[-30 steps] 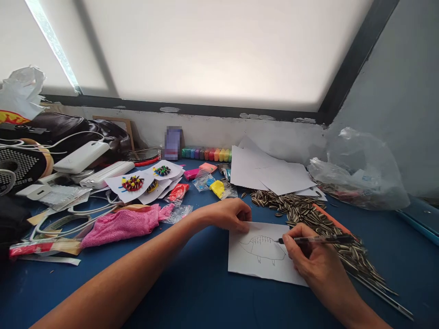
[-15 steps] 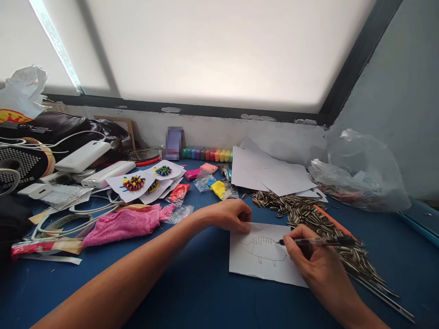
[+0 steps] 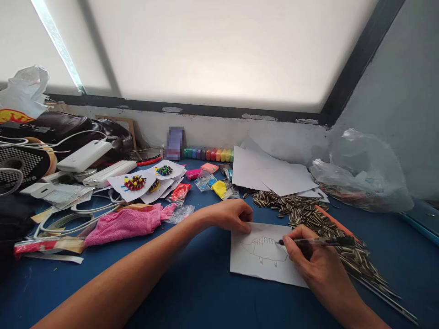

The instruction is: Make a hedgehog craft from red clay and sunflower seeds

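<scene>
A white sheet of paper [image 3: 252, 267] lies on the blue table, bearing a line drawing of an animal [image 3: 269, 251] with two short legs and rows of small marks on its back. My left hand [image 3: 230, 214] grips the sheet at its upper left corner, thumb on top and fingers curled. A dark pen [image 3: 325, 241] is pinched in my right hand [image 3: 313, 265], its tip at the right end of the drawn back. That hand covers the sheet's right edge. Striped sunflower seeds [image 3: 305, 212] are heaped just beyond and beside the right hand.
An orange strip [image 3: 336, 224] and a thin metal rod [image 3: 387, 299] lie by the seeds. Behind are blank sheets [image 3: 267, 171], a clear plastic bag [image 3: 370, 173] and colored clay blocks [image 3: 209, 154]. Decorated cards [image 3: 120, 189], a pink cloth [image 3: 126, 224] and white power banks [image 3: 108, 174] crowd the left.
The view has shifted very slightly. Both hands keep their places, and the pen tip stays at nearly the same spot on the drawing.
</scene>
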### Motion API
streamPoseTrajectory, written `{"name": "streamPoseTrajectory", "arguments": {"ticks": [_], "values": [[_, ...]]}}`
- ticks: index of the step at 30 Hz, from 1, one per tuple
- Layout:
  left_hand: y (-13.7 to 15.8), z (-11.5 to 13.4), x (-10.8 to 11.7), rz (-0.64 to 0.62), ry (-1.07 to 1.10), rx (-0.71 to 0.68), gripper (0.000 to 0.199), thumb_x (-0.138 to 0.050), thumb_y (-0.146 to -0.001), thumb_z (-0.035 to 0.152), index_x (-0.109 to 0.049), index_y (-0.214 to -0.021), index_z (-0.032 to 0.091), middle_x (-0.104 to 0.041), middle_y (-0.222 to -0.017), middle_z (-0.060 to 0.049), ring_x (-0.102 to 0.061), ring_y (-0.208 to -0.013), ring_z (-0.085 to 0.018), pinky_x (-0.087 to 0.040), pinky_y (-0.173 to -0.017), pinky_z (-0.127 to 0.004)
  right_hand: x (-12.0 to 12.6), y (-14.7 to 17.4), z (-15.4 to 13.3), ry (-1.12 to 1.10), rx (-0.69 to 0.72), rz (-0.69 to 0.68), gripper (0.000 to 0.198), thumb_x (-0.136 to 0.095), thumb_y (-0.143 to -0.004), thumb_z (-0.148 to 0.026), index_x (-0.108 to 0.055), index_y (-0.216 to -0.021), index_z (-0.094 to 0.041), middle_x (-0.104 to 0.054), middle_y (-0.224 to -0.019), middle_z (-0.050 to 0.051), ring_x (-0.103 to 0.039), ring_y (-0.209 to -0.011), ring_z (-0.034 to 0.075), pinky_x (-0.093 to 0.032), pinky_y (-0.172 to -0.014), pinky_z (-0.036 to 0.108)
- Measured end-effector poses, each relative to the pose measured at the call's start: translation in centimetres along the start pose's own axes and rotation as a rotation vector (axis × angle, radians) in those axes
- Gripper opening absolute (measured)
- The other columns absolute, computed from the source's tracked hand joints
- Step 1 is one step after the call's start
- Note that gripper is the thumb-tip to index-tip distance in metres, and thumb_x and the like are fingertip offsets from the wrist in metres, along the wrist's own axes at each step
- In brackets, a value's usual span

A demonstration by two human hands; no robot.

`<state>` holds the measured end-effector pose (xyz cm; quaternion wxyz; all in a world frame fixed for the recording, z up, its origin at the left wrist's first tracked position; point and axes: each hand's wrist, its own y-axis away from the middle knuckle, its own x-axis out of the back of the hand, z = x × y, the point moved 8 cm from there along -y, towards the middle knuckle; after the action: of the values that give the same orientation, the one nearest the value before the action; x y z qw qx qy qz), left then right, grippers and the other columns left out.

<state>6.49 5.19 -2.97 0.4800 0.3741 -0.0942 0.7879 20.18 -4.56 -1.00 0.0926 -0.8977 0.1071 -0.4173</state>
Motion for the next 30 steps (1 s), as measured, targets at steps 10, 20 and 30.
{"name": "streamPoseTrajectory", "arguments": {"ticks": [10,20,30], "values": [[-0.04,-0.03,-0.05,0.000,0.006,0.002,0.010,-0.059,-0.069,0.023,-0.058,-0.076,0.016,-0.053,-0.068,0.003,-0.046,-0.060,-0.009,-0.032,-0.052,-0.022,0.15,0.12,-0.03,0.009,0.012,0.028,0.027,-0.047,-0.083,-0.044,-0.050,-0.064,-0.024,-0.048,-0.050,-0.004,-0.045,-0.045,0.013,-0.036,-0.044,0.023],[0.06,0.09,0.05,0.007,0.002,0.004,0.009,-0.060,-0.069,0.022,-0.058,-0.075,0.017,-0.053,-0.067,0.004,-0.046,-0.059,-0.008,-0.033,-0.051,-0.022,-0.01,0.12,0.25,0.025,0.013,0.012,0.028,-0.047,-0.084,-0.045,-0.050,-0.066,-0.024,-0.047,-0.051,-0.004,-0.044,-0.046,0.013,-0.035,-0.043,0.023],[0.02,-0.09,0.01,0.003,0.005,0.010,0.010,-0.060,-0.069,0.023,-0.059,-0.076,0.017,-0.054,-0.069,0.003,-0.047,-0.061,-0.009,-0.033,-0.051,-0.023,0.37,0.07,-0.35,-0.005,-0.001,0.037,0.029,-0.046,-0.083,-0.044,-0.050,-0.062,-0.024,-0.045,-0.049,-0.004,-0.042,-0.043,0.012,-0.033,-0.040,0.022]]}}
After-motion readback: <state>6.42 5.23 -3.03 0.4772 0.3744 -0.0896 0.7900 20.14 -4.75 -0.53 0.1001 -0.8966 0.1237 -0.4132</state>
